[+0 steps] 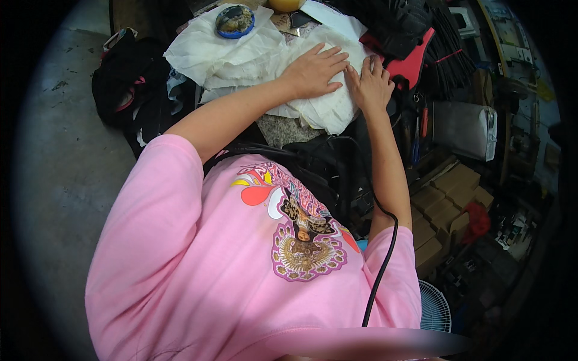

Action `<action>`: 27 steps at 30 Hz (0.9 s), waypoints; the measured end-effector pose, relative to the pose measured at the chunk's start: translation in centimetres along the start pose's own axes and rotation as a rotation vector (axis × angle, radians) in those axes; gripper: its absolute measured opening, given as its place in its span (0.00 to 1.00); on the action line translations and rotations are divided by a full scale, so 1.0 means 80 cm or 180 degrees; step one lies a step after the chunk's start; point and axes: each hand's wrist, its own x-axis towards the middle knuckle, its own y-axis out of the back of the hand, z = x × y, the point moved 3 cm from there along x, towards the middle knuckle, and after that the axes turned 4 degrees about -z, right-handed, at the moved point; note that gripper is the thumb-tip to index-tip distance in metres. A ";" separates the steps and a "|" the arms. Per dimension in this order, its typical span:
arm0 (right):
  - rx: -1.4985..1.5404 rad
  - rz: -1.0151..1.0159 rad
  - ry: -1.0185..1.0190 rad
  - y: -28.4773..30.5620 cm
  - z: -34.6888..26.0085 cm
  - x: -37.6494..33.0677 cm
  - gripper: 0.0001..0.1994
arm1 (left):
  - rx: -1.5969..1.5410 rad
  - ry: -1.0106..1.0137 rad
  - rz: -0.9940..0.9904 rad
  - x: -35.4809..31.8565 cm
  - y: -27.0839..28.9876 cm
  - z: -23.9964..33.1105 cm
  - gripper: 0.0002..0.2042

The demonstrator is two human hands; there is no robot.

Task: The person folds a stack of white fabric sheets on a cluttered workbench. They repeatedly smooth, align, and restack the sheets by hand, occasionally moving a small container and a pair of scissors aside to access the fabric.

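Thin white cloth [328, 111] lies spread in crumpled layers over the work surface. My left hand [314, 71] rests flat on it, palm down with the fingers spread. Just to its right, my right hand [371, 87] also presses flat on the cloth near its right edge, fingers stretched out and slightly apart. The two hands nearly meet at the fingertips and hold nothing. More white cloth [211, 57] is bunched to the left. A round lidded container [235, 21] with a blue rim sits on top of it.
A speckled stone surface [283, 129] shows at the near edge. Beyond the hands are white paper [334, 18] and a yellow-orange object [286, 5]. Black fabric [132, 84] is piled left; a red piece [412, 60] and cardboard boxes [451, 186] lie right. A black cable [385, 259] hangs by my right arm.
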 end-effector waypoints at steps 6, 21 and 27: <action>-0.0020 0.0207 0.0145 -0.008 0.006 0.004 0.36 | 0.0046 0.0000 -0.0014 0.000 0.001 0.001 0.28; 0.1726 0.0017 0.0546 -0.043 0.035 -0.048 0.23 | -0.0118 0.0019 0.0094 -0.002 -0.002 -0.001 0.23; 0.1297 -0.0143 0.0782 -0.030 0.021 -0.079 0.22 | 0.0078 0.0025 0.0040 0.000 -0.004 -0.001 0.22</action>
